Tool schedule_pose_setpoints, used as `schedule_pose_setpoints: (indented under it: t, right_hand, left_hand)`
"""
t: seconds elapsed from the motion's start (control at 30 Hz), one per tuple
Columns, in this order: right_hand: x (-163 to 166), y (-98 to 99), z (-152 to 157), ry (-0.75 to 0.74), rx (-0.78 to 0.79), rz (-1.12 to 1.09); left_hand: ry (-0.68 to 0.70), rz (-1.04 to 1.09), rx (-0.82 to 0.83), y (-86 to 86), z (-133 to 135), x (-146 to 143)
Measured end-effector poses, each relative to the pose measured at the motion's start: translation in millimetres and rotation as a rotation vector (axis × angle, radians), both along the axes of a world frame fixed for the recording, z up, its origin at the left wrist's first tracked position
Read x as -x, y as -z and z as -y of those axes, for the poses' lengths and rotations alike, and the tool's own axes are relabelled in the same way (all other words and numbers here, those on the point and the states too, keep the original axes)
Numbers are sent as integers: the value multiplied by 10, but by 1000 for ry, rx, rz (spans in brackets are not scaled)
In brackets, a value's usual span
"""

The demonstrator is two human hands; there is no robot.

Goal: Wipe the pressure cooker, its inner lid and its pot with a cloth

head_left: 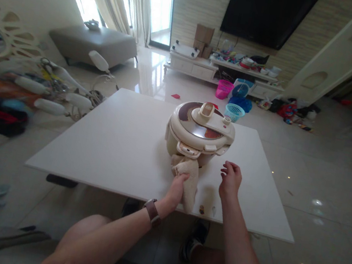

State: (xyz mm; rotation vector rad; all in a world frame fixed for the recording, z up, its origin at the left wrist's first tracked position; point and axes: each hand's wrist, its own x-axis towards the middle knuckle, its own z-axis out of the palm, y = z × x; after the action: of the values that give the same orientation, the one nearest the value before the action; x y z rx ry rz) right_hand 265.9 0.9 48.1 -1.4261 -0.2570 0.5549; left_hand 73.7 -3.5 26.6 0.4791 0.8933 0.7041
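Note:
A cream electric pressure cooker (200,131) with its lid closed stands on the white table (120,140). My left hand (175,190), a watch on its wrist, is closed on a beige cloth (188,177) that lies bunched against the cooker's front base. My right hand (230,180) hovers just right of the cooker's base, fingers loosely curled and apart, holding nothing. Two small bits (206,209) lie on the table near the front edge, between my hands.
A drying rack (50,93) with clutter stands to the left of the table. A grey ottoman (92,43), a TV cabinet (226,70), pink (223,89) and blue baskets (234,112) lie beyond. My knees are under the table's front edge.

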Motion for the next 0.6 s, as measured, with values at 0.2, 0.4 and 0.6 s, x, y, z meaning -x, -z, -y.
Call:
schedule_pose_setpoints:
  t: [0.2, 0.4, 0.6]
  right_hand:
    - [-85, 18, 603, -338, 128, -37]
    - [213, -117, 1062, -701, 2, -548]
    - [675, 40, 1220, -891, -74, -698]
  left_hand:
    - [380, 221, 245, -422, -138, 422]
    - [466, 378, 278, -547, -311, 629]
    - [442, 400, 273, -556, -332, 635]
